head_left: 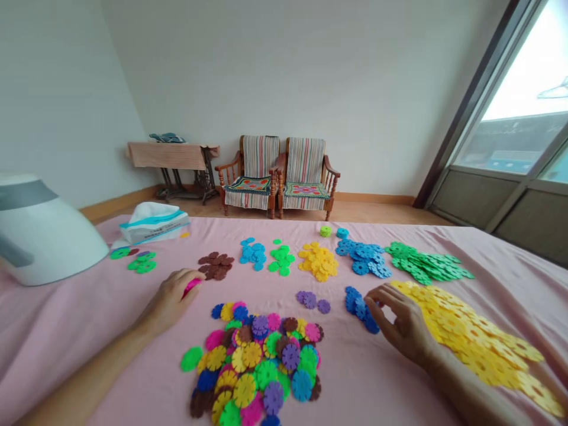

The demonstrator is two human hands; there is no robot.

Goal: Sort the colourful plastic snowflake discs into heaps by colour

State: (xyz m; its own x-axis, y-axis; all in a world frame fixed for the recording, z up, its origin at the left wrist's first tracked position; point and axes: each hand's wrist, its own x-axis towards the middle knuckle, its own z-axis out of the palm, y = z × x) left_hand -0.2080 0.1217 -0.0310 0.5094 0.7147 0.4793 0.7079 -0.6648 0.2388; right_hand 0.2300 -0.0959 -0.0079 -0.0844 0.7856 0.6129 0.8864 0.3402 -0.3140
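Observation:
My left hand (173,299) is closed around pink notched discs (192,287), low over the cloth; how many is hidden. Just beyond its fingers lies a brown disc pile (216,265). My right hand (402,319) has its thumb and forefinger bent together at the edge of a dark blue disc group (355,302). Whatever may be between those fingertips cannot be made out. Between both hands, nearer to me, spreads a large mixed heap of coloured discs (261,367). A few purple discs (309,300) lie left of the dark blue ones.
Sorted piles line the pink cloth: light blue (252,254), bright green (281,259), yellow (318,261), larger blue (364,257), dark green (426,263) and larger yellow (470,331). A white kettle-like vessel (53,236) and tissue pack (153,223) stand left. Two chairs (261,157) are beyond.

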